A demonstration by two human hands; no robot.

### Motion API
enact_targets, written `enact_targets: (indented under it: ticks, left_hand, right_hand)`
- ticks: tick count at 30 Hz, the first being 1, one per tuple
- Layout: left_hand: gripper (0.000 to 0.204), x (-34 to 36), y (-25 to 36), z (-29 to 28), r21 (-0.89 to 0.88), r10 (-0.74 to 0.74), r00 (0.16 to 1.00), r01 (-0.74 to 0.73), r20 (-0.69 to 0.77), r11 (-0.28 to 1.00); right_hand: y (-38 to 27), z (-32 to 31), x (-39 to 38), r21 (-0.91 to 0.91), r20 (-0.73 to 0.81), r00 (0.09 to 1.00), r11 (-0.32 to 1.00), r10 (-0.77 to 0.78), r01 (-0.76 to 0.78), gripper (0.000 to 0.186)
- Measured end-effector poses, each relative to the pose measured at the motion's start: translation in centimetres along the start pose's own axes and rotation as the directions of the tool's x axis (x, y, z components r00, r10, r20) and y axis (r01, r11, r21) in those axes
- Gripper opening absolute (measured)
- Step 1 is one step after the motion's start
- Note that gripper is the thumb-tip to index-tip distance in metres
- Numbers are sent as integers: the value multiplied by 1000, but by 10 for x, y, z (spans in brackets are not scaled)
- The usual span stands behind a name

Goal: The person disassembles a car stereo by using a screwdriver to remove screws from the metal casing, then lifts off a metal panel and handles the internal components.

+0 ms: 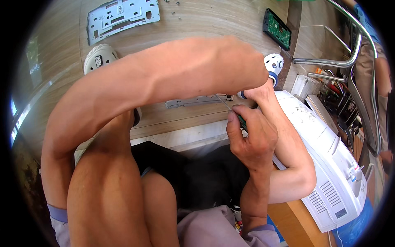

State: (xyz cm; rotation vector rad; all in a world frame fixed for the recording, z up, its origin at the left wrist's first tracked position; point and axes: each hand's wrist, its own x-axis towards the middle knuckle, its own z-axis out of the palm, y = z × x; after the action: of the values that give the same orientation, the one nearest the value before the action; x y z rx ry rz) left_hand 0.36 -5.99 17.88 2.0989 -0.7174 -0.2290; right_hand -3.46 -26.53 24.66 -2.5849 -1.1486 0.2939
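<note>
1. At far left, the plate (pixel 123 19) lies flat on the floor (pixel 218 22), well apart from the work; it is best left there, so that elbow room is kept.
2. Small metal bits (pixel 178 3) lie to its right, too small to be told for certain. If they are screws, they would be better gathered into a dish, as they could easily be kicked or lost.
3. The strip (pixel 187 103), the thing being worked on, lies on the floor between the feet, partly hidden by the left forearm (pixel 144 80). A clearer line of sight would be gained if that arm were raised or drawn back.
4. The screwdriver (pixel 242 122) is slanted, its tip at the strip; whether a screw head is met cannot be told. The shaft should be stood squarer to the strip, and weight applied before any turning, or the slot may be chewed.
5. The left hand (pixel 245 66) is reached across, above the strip's right end. Its fingers are hidden, so its opening and hold cannot be told. The strip would be best pinned by it, clear of the tip's path.
6. By the right hand (pixel 257 138), the handle is gripped in curled fingers, the thumb laid along it. Short, even turns are advised.
</note>
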Motion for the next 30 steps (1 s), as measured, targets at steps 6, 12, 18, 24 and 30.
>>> enact_targets:
  ticks: [6,12,18,24,30]
  left_hand:
    - [13,4,-2,-1,4,-101,992,101,72,995]
    - [15,4,-6,-9,-31,-224,965,230,137,973]
    - [23,-6,-71,-55,-354,-464,880,467,100,810]
    - [17,-31,-178,3,237,-489,862,508,-137,829]
    - [15,-29,-185,18,280,-553,820,571,-147,772]
  right_hand:
    - [2,0,0,-2,-8,1000,1000,2,-2,15]
    - [-1,1,4,21,-20,1000,1000,-5,6,16]
    - [1,-2,1,18,1,999,999,36,-36,16]
    - [-2,-1,4,44,-23,999,999,29,-28,16]
    - [5,1,3,62,-37,999,998,31,-29,16]
